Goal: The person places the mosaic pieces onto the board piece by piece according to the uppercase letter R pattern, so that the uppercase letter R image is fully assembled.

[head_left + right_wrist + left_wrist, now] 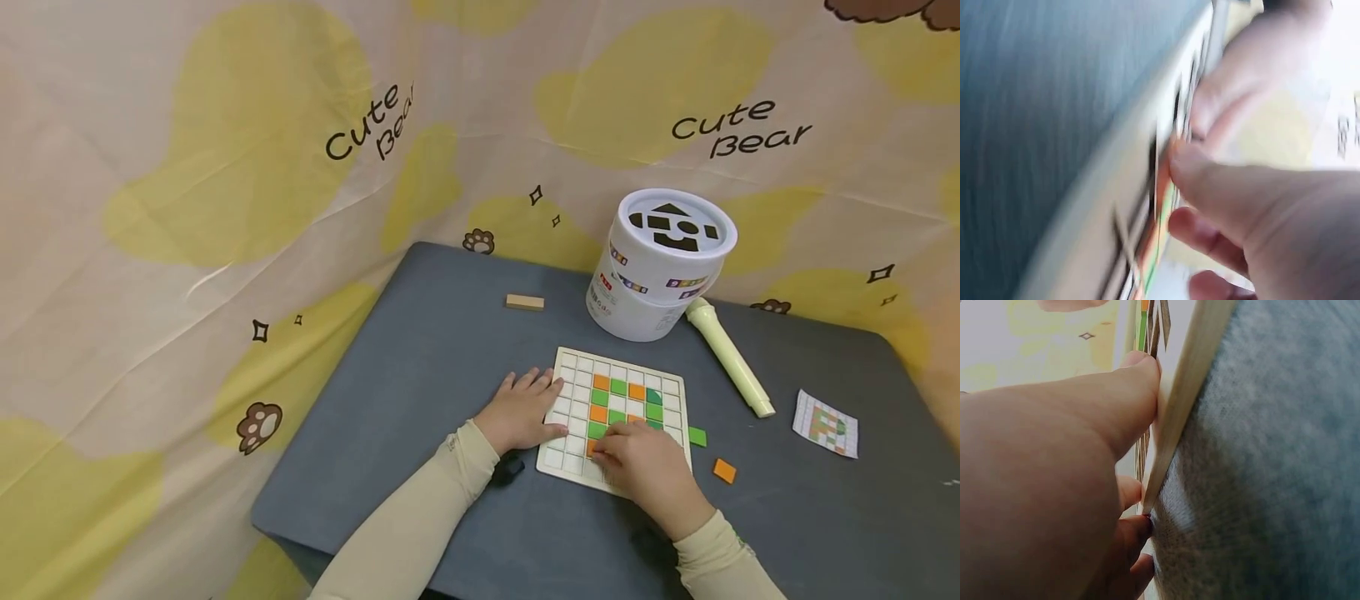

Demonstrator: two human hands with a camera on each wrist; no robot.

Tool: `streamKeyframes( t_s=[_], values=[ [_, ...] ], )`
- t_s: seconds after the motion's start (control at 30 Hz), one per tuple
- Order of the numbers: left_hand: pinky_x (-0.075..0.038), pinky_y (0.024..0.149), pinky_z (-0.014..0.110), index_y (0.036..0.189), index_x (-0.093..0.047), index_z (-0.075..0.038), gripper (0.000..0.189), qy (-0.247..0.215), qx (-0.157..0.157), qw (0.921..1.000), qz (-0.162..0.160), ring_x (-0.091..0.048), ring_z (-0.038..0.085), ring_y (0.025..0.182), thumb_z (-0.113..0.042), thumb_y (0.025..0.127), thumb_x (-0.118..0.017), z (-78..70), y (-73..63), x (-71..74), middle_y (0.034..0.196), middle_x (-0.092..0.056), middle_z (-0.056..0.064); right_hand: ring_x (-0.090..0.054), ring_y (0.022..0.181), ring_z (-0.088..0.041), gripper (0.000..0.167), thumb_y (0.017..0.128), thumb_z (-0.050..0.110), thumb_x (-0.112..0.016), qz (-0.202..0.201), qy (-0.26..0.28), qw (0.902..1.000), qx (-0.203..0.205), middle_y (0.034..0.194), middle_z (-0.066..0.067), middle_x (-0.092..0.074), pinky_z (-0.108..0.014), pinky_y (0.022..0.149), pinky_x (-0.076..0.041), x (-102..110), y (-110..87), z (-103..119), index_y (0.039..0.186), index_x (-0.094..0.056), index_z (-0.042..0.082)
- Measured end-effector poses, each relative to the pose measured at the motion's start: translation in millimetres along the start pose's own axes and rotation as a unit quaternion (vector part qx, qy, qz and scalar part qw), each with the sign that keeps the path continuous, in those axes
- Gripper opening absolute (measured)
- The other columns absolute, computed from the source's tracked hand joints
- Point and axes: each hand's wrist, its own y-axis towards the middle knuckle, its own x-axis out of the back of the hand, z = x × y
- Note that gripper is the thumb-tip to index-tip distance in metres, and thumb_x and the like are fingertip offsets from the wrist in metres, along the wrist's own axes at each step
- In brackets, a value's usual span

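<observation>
A square white grid board lies on the table, with orange and green square tiles set in its middle cells. My left hand rests on the board's left edge, fingers spread; in the left wrist view its thumb lies along the wooden rim. My right hand bends over the lower part of the pattern, its fingertips on an orange tile. From the right wrist, the thumb is seen touching that tile, with blur around it. The right hand covers several cells in the head view.
Right of the board lie a loose green tile and an orange one. Farther right is a pattern card. Behind stand a white bucket with shaped holes in its lid, a pale yellow stick and a small wooden block.
</observation>
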Motion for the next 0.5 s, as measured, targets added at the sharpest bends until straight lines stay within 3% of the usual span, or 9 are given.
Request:
streamKeyframes(
  t_s=[0.13,0.3,0.4,0.5],
  values=[
    [-0.013,0.129,0.056,0.172,-0.024,-0.020,0.087,0.004,-0.006,1.0000,0.002,-0.014,0.026,0.163,-0.067,0.105,-0.052,-0.6,4.0,-3.0,0.177,-0.019,0.003,-0.070,0.090,-0.029,0.013,0.088,0.020,-0.089,0.013,0.009,0.9963,-0.084,0.100,-0.005,-0.076,-0.050,0.070,-0.059,17,-13.6,-35,0.098,-0.085,0.013],
    [-0.014,0.129,0.055,0.172,-0.025,-0.020,0.087,0.007,-0.003,1.0000,0.006,-0.014,0.025,0.163,-0.067,0.105,-0.053,0.0,4.0,-6.0,0.177,-0.020,0.003,-0.069,0.103,-0.045,0.029,0.090,0.009,-0.083,0.056,0.014,0.9810,-0.185,0.121,-0.022,-0.073,-0.060,0.071,-0.056,26,-39.6,-87,0.118,-0.080,0.005],
    [-0.014,0.129,0.055,0.172,-0.026,-0.020,0.087,0.004,0.001,0.9999,0.009,-0.014,0.025,0.163,-0.067,0.104,-0.054,0.6,2.2,-7.0,0.177,-0.020,0.003,-0.071,0.101,-0.045,0.028,0.090,0.009,-0.083,0.081,0.022,0.9756,-0.203,0.121,-0.024,-0.073,-0.058,0.068,-0.057,23,-52.5,-101,0.118,-0.079,0.004],
    [-0.014,0.128,0.055,0.172,-0.025,-0.020,0.087,-0.001,-0.002,0.9999,0.012,-0.014,0.026,0.163,-0.066,0.104,-0.054,1.1,1.0,-6.8,0.177,-0.020,0.003,-0.073,0.087,-0.037,0.017,0.088,0.008,-0.085,0.033,0.016,0.9800,-0.196,0.110,-0.020,-0.076,-0.050,0.058,-0.055,21,-58.9,-93,0.105,-0.082,0.006]
  ],
)
